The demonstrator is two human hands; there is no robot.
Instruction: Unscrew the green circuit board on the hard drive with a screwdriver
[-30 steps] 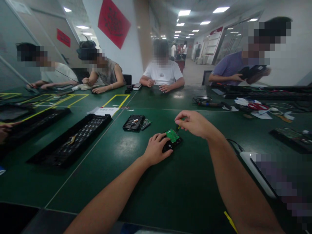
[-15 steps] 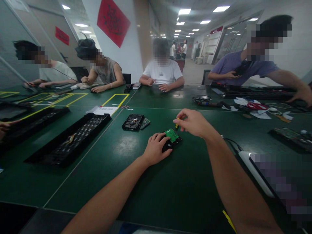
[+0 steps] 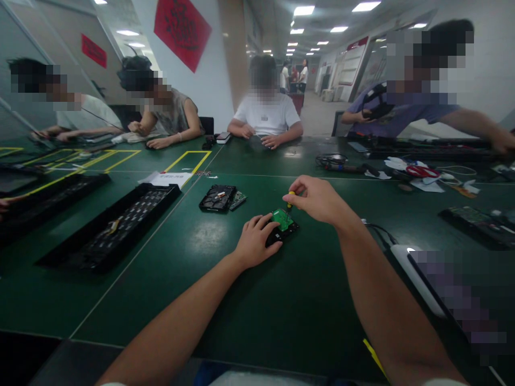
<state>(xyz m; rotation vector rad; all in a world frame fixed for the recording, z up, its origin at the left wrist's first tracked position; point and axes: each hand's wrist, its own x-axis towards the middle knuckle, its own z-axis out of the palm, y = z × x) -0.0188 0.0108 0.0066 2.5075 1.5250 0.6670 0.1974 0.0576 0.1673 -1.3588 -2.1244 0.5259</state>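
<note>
A small black hard drive (image 3: 286, 230) with a green circuit board (image 3: 281, 218) on top lies on the green table (image 3: 225, 300) in front of me. My left hand (image 3: 253, 242) rests on its near left end, fingers curled over it and holding it down. My right hand (image 3: 316, 198) hovers just above and to the right, fingers pinched round a small screwdriver with a yellow top (image 3: 290, 198), whose tip points down at the board.
Another black drive (image 3: 218, 198) with a loose board lies further back. Long black trays (image 3: 112, 225) stretch to the left. Cables, red scissors (image 3: 420, 171) and papers lie at the right. Several people sit round the table; a white-edged device (image 3: 418, 279) is near my right elbow.
My right hand with the screwdriver has shifted slightly left and up over the board. The person at the far right has stretched an arm out across the table.
</note>
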